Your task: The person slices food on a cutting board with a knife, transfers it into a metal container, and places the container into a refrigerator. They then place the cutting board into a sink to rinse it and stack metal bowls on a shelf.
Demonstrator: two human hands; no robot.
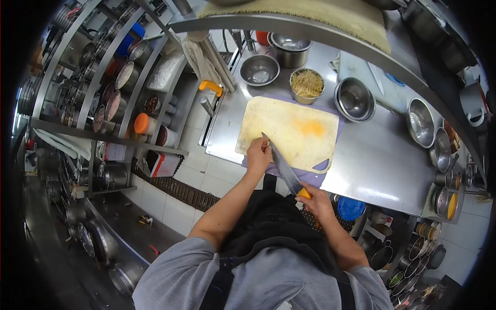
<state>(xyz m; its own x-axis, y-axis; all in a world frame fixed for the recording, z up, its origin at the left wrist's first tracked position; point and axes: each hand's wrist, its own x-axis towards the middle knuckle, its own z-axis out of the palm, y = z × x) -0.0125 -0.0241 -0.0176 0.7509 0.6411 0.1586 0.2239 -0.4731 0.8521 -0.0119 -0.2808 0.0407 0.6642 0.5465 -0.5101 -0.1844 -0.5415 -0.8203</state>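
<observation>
My right hand (318, 203) is wrapped round the yellow handle (304, 192) of a kitchen knife (285, 169). Its long blade slants up and left over the near edge of a cream cutting board (279, 116). By the blade's tip, my left hand (258, 154) has its fingers curled and pressed together beside the metal. What they hold, if anything, is too small to make out. An orange stain (310, 127) marks the board's upper right. Under the board lies a purple cloth (312, 178).
Behind the board stand a pot of yellowish shreds (307, 83), a steel bowl (259, 70) and stacked bowls (354, 98). Another knife (376, 78) lies on a pale board at the back right. An overhead shelf (310, 23) crosses the far side; a loaded rack (108, 132) stands left.
</observation>
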